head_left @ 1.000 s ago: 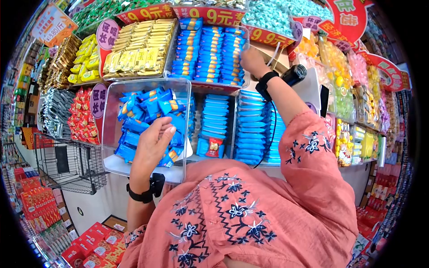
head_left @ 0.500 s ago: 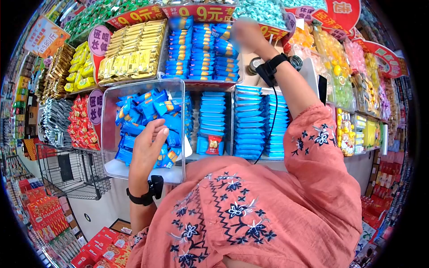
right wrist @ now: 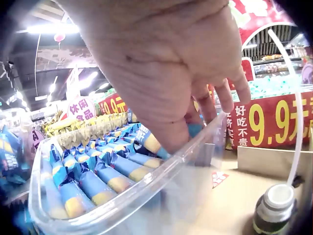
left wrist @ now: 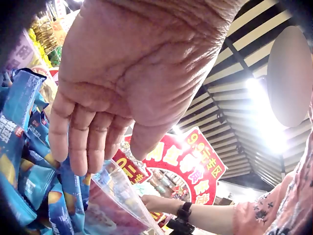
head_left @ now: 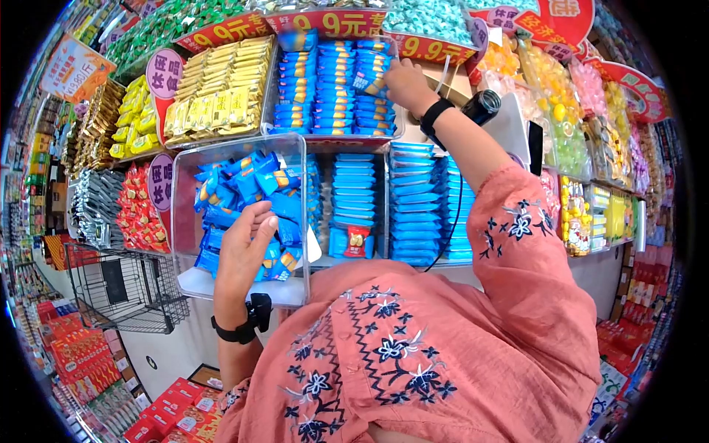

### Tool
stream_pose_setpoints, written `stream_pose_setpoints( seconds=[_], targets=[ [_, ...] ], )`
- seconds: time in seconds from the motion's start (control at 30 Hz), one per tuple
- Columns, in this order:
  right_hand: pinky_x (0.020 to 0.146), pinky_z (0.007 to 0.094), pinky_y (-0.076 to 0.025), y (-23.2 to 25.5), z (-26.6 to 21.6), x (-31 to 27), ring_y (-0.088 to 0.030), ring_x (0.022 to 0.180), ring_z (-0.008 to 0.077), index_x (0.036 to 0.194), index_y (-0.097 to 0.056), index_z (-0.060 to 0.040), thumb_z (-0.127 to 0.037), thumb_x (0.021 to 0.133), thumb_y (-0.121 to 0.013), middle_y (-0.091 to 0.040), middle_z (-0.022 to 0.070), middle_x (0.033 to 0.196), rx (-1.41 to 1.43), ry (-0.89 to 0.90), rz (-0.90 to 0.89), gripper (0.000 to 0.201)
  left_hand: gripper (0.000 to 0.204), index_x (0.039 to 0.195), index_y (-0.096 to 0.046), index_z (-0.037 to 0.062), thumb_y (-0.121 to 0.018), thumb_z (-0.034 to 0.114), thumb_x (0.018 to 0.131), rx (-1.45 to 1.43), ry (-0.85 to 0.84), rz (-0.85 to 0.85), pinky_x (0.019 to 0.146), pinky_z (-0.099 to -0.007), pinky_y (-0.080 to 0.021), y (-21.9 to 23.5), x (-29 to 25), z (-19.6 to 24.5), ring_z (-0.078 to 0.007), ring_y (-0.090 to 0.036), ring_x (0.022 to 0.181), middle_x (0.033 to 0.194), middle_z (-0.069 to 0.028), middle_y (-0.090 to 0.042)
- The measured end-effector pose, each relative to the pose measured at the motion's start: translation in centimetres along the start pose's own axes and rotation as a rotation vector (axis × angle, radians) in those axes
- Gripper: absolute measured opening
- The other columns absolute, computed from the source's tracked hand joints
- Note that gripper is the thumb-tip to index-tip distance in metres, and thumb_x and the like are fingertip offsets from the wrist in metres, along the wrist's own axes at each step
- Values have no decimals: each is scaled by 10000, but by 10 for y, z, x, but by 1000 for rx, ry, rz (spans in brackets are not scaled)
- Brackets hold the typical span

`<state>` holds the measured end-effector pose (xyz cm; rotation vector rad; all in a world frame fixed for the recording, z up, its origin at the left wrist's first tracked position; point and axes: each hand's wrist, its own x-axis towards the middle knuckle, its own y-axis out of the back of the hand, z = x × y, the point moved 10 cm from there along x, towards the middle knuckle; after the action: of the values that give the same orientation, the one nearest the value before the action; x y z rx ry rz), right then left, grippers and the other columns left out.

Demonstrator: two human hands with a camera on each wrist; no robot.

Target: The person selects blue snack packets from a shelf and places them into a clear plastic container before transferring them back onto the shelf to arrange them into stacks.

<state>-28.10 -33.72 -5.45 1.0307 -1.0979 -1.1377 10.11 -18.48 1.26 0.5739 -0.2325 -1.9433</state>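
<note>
Used the upper tray (right wrist: 147, 179) as my reference. The blue packet (head_left: 371, 80) I was watching sat in it, at its right side; long axis slanted from far left to near right, skewed against the neighbouring packets (head_left: 374, 115), which lay crosswise. Right hand (head_left: 410, 85) was at the tray's right edge with the packet just to its left, so from my end the right was clearly nearer, and I judged the skew to be what mattered. Its thumb reached inside the edge by the packet, other fingers hung outside; contact was hidden, couldn't tell if it was a pinch. Left hand (head_left: 245, 247) was well apart, toward the wearer and left of the tray, over loose blue packets (head_left: 247, 177): fingers straight, close together, nothing visibly gripped.
</note>
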Motion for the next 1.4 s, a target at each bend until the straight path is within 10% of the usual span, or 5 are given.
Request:
stream_pose_setpoints(
  seconds=[0.6,0.83,1.1,1.33,1.4],
  targets=[
    [804,469,-540,74,20,17,-648,965,389,1001,-724,-26,-169,844,-687,-668,167,1074,333,70,138,216,387,1283,-582,-36,-628,226,1003,-12,-21,31,898,-296,-520,9,-8,-8,-160,-653,1011,1121,-126,-692],
    [908,365,-503,163,-87,-13,-634,1078,288,1111,-697,-18,-236,910,-707,-647,140,1154,921,345,73,297,392,1287,-580,-36,-628,230,1004,-1,-20,25,897,-295,-521,9,-9,-7,-159,-650,1009,1122,-127,-691],
    [957,420,-478,143,-208,-41,-598,1108,327,1018,-708,-27,-218,878,-694,-672,148,1105,940,595,-18,237,401,1292,-581,-37,-633,228,995,61,11,35,902,-302,-518,12,-11,-10,-165,-654,1013,1130,-142,-698],
    [859,444,-514,96,-76,-3,-631,1035,365,1125,-645,-44,-157,852,-679,-674,162,1067,664,333,268,297,400,1290,-586,-31,-637,231,993,25,7,44,898,-305,-519,14,-16,-19,-172,-659,1012,1132,-150,-699],
    [816,455,-522,75,-43,-6,-640,999,387,1150,-602,-14,-121,824,-691,-664,220,1048,435,220,47,355,397,1288,-586,-30,-638,230,993,11,-2,43,898,-305,-519,14,-17,-18,-170,-658,1010,1132,-150,-699]
  ],
)
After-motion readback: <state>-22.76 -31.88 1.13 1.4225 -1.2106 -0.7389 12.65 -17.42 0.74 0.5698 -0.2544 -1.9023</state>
